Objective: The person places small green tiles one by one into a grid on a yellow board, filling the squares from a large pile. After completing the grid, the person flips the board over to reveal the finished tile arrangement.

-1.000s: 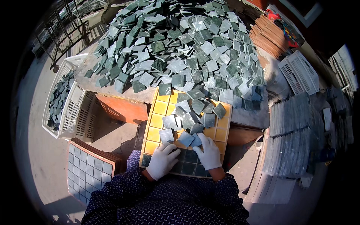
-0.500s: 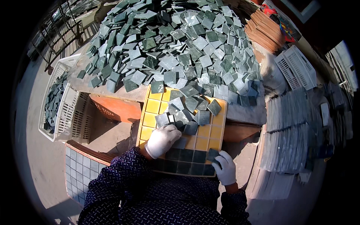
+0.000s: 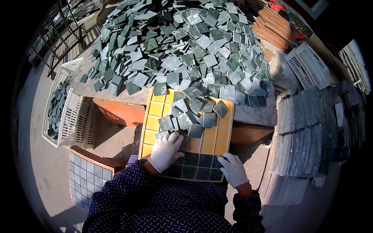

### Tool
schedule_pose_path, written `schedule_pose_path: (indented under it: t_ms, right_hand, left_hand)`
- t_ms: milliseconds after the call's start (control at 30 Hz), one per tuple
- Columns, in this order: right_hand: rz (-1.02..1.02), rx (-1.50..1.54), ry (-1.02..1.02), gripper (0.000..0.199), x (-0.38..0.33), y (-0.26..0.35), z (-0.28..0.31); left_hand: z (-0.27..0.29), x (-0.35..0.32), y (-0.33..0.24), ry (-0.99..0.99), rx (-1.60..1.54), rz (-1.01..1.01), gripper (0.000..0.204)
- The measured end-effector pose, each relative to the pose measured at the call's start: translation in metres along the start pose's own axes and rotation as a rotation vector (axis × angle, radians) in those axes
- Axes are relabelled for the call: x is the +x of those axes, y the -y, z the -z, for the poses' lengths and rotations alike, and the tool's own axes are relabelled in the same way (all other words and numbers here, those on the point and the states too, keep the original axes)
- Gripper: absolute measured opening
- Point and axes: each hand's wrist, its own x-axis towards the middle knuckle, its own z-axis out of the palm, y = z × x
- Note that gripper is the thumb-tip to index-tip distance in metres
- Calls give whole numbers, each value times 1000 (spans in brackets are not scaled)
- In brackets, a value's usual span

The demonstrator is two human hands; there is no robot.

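Observation:
In front of me lies a yellow gridded tray (image 3: 149,136). Dark green square stone tiles (image 3: 204,160) fill most of its two nearest rows. My left hand (image 3: 165,152), in a white knit glove, rests over the tray's left part with fingers curled on a grey-green tile (image 3: 161,134); another tile (image 3: 184,145) shows beside its fingers. At the right edge, my gloved right hand (image 3: 234,169) has its fingertips closed on the end tile (image 3: 216,162) of the second row. Loose tiles (image 3: 187,119) lie jumbled on the tray's far half.
A large heap of green tiles (image 3: 186,50) covers the table beyond the tray. White crates (image 3: 70,116) stand at left, near a stack of tiled sheets (image 3: 87,176). Stacked sheets (image 3: 297,151) and another white crate (image 3: 308,64) are at right.
The tile in my right hand has gone from tilted to lying in the second row's end cell. My left hand has shifted slightly, its fingers now on a tile farther left.

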Motion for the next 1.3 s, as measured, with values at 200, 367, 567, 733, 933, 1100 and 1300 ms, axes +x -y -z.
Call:
schedule_pose_path:
  t_ms: [200,367,567,733,933,1100,1300]
  right_hand:
    - [-98,61,-136,45,13,22,-5]
    - [60,188,-263,45,61,50,-22]
    - [6,-46,-287,67,119,48,-33]
    - [93,-42,-317,60,123,44,-24]
    - [-50,288,-244,58,92,49,-8]
    - [-41,159,-117,55,86,60,-1]
    - [-35,-18,-26,53,95,66,-19]
  left_hand:
    - [13,-5,5,-66,-45,-32,55]
    - [36,-55,30,38,-45,-19,54]
    - [43,-68,46,86,-335,-122,33]
    - [24,-55,49,5,-201,80,36]
    - [15,-65,52,-19,-156,-8,41]
    - [4,-74,33,25,-52,162,46]
    - [-14,-74,29,-49,-9,196,42]
